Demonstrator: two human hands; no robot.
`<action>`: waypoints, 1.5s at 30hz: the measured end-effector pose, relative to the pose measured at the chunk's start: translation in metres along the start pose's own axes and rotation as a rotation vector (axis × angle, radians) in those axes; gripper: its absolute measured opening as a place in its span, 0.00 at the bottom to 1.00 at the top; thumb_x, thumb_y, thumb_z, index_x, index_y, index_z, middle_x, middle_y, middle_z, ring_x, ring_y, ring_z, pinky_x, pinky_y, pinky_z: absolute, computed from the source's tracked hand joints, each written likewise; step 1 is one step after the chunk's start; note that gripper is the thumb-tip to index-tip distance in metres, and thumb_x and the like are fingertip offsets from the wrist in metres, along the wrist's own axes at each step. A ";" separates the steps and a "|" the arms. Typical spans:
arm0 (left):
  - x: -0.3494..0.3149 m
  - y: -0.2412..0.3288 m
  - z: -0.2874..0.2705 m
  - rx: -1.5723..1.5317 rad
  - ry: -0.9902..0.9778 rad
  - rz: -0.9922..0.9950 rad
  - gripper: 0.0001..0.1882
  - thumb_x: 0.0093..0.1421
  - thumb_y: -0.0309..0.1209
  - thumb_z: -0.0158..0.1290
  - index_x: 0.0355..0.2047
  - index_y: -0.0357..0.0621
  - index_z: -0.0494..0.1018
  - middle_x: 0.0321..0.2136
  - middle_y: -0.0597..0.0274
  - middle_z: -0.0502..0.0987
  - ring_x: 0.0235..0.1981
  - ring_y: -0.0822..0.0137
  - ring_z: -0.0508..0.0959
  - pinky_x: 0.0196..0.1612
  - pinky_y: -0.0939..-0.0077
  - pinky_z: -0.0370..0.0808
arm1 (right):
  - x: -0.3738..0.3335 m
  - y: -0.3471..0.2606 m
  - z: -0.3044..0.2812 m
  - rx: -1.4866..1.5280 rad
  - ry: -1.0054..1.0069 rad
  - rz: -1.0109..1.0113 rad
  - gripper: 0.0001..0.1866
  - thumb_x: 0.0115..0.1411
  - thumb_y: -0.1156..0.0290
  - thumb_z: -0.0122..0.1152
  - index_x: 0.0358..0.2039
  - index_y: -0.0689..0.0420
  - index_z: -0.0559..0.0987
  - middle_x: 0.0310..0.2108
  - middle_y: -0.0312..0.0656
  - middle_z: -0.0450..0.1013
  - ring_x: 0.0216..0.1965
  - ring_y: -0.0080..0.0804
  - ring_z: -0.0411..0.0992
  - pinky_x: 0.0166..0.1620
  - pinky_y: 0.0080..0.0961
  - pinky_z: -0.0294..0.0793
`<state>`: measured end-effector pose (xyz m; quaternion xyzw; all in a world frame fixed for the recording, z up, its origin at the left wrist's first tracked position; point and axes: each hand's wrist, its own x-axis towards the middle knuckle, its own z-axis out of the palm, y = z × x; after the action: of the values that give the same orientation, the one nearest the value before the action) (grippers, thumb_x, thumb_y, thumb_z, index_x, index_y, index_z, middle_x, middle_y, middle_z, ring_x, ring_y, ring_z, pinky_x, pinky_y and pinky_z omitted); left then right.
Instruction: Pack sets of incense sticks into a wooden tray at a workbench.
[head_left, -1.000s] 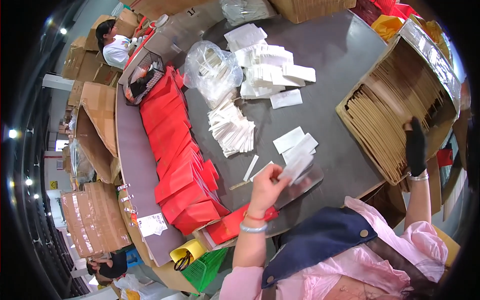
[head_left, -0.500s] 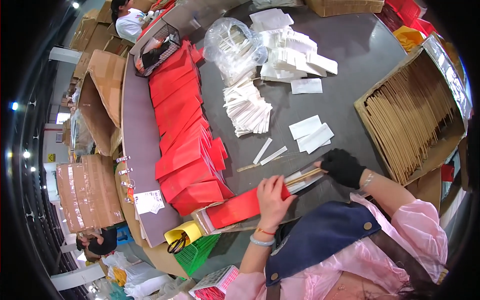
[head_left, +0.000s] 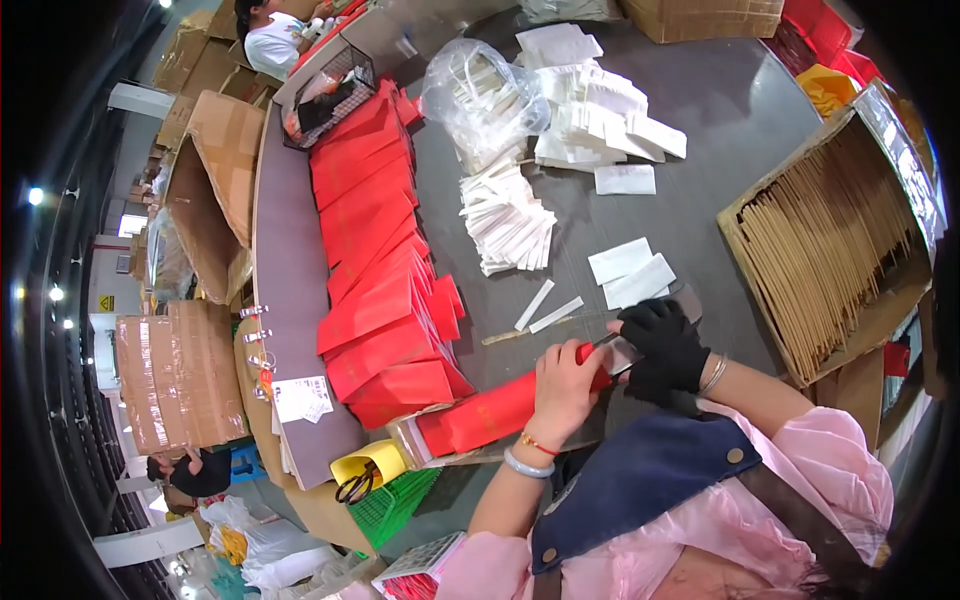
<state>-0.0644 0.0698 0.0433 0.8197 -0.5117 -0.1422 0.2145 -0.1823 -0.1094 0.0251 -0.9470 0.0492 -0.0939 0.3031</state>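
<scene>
My bare left hand [head_left: 567, 388], with a red cord and a pale bangle on its wrist, is closed over the open end of a long red paper packet [head_left: 480, 415]. The packet lies along the table's front edge. My right hand [head_left: 662, 345], in a black fingerless glove, is closed around a clear plastic sleeve [head_left: 620, 356] projecting from that end. Its fingers are close to the left hand's and hide most of the sleeve's contents. Two narrow white strips [head_left: 556, 315] and several white paper slips [head_left: 632, 272] lie just beyond the hands.
Overlapping red packets [head_left: 375, 290] line the left side. White paper bundles [head_left: 508, 225] and a clear plastic bag [head_left: 480, 100] lie farther back. At right stands a carton of thin brown sticks [head_left: 825, 245]. A yellow holder with scissors [head_left: 370, 468] sits at the front-left edge.
My right hand has moved left and nearer my left hand. The brown sticks and sleeve that projected from the red packet now show far less. The view has shifted slightly.
</scene>
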 end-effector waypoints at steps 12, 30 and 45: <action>0.005 -0.069 -0.123 0.468 0.497 -0.191 0.18 0.43 0.23 0.62 0.38 0.44 0.77 0.52 0.45 0.69 0.54 0.45 0.68 0.56 0.53 0.67 | -0.013 0.015 -0.056 -0.136 0.036 0.207 0.33 0.35 0.56 0.76 0.43 0.53 0.74 0.39 0.43 0.71 0.44 0.47 0.69 0.52 0.43 0.62; -0.050 -0.038 0.025 -0.113 0.271 -0.569 0.52 0.43 0.50 0.69 0.62 0.37 0.59 0.63 0.46 0.58 0.66 0.45 0.52 0.67 0.39 0.42 | 0.000 -0.015 -0.012 -0.221 -0.293 0.110 0.36 0.38 0.48 0.73 0.46 0.53 0.75 0.42 0.43 0.72 0.48 0.42 0.70 0.57 0.47 0.58; 0.042 -0.073 0.010 0.154 0.253 -0.248 0.07 0.51 0.29 0.62 0.30 0.50 0.76 0.33 0.61 0.73 0.38 0.56 0.72 0.42 0.59 0.66 | -0.133 0.118 -0.121 -0.266 0.667 0.494 0.18 0.53 0.71 0.65 0.45 0.58 0.75 0.40 0.47 0.73 0.43 0.48 0.72 0.49 0.37 0.71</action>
<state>0.0063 0.0584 -0.0024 0.9017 -0.3851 -0.0237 0.1948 -0.3417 -0.2539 0.0336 -0.8556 0.3810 -0.3122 0.1591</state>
